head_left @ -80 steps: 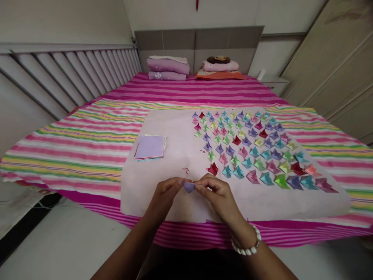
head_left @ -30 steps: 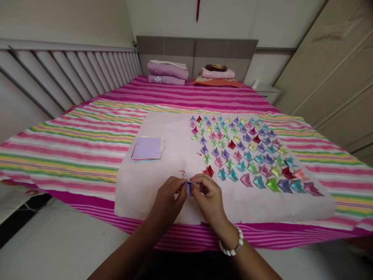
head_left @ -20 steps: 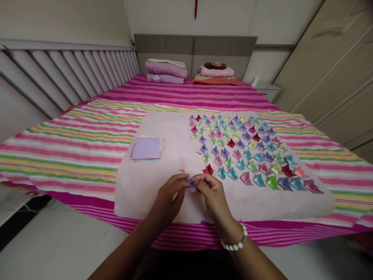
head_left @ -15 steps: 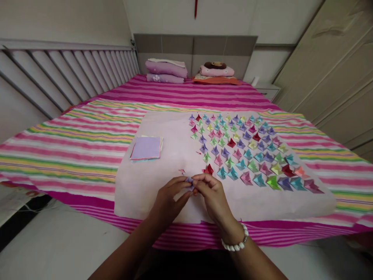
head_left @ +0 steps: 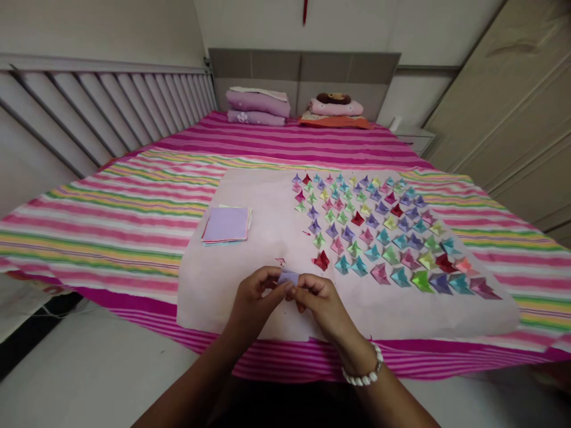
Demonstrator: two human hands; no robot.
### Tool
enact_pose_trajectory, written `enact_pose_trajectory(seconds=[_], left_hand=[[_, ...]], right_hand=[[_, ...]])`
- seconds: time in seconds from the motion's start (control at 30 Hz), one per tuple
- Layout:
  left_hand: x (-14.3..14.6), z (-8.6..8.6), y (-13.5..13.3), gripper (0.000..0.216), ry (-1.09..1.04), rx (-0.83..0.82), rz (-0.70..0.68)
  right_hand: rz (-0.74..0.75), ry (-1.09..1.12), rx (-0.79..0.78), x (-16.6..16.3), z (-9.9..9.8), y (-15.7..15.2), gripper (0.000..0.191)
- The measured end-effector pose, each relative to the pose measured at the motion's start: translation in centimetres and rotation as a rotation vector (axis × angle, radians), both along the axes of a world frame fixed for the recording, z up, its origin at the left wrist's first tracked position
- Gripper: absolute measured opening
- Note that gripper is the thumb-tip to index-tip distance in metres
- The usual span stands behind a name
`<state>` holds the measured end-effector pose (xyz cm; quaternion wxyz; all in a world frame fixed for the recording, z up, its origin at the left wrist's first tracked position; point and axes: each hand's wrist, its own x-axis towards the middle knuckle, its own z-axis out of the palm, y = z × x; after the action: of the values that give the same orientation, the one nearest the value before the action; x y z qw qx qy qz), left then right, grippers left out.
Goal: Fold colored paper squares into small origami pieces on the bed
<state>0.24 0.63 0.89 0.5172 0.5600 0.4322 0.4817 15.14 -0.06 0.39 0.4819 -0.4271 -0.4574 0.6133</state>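
Note:
A small piece of folded purple paper [head_left: 289, 277] is held between my two hands, above the near part of a large pale sheet [head_left: 250, 190]. My left hand [head_left: 259, 300] pinches its left side, thumb in front. On its right side, the thumb and fingers of my right hand [head_left: 317, 297] are closed. My fingers cover its lower edge. Just beyond my right hand lies a red folded paper piece [head_left: 321, 260]. Several rows of folded paper pieces [head_left: 382, 236] in many colours spread over the right half of the sheet.
Left on the sheet sits a stack of square coloured papers [head_left: 226, 224], purple on top. Small red scraps [head_left: 280, 261] lie beyond my hands. Striped bedding [head_left: 111, 220] surrounds the sheet. Folded purple bedding [head_left: 259, 107] and a pink pile [head_left: 336, 108] rest by the headboard [head_left: 303, 65].
The purple paper now shows a wider flat face between my fingers. My left fingers have shifted around it and my right hand has turned slightly. The whole view has moved a little.

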Motion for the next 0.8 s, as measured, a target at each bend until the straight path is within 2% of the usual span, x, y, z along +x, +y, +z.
enact_pose_trajectory(seconds=[0.1, 0.17, 0.2, 0.27, 0.3, 0.37, 0.5, 0.63, 0.8], left_hand=[[0.3, 0.2, 0.1, 0.039, -0.092, -0.059, 0.099], [0.5, 0.6, 0.2, 0.05, -0.13, -0.121, 0.101], [0.6, 0.8, 0.2, 0.045, -0.125, -0.151, 0.069], [0.6, 1.2, 0.2, 0.019, -0.084, -0.176, -0.011], [0.5, 1.3, 0.2, 0.017, -0.058, -0.171, -0.037], [0.5, 1.4, 0.2, 0.027, -0.02, -0.142, -0.023], [0.3, 0.8, 0.0, 0.031, -0.034, -0.102, 0.039], [0.4, 0.0, -0.1, 0.034, -0.063, -0.114, 0.055], [0.3, 0.1, 0.0, 0.04, 0.047, -0.135, 0.095]], right_hand=[[0.004, -0.004, 0.008, -0.2, -0.2, -0.2, 0.029], [0.001, -0.011, 0.016, -0.4, -0.3, -0.3, 0.03], [-0.001, -0.011, 0.017, -0.4, -0.3, -0.4, 0.03], [-0.004, -0.002, 0.011, -0.6, -0.3, -0.6, 0.031], [-0.002, 0.004, 0.011, -0.7, -0.3, -0.6, 0.031], [0.022, 0.002, 0.015, -0.7, -0.4, -0.7, 0.029], [0.07, -0.019, 0.032, -0.8, -0.4, -0.8, 0.028], [0.059, -0.025, 0.022, -1.0, -0.7, -1.0, 0.031], [0.039, -0.004, -0.007, -1.3, -1.1, -1.2, 0.031]])
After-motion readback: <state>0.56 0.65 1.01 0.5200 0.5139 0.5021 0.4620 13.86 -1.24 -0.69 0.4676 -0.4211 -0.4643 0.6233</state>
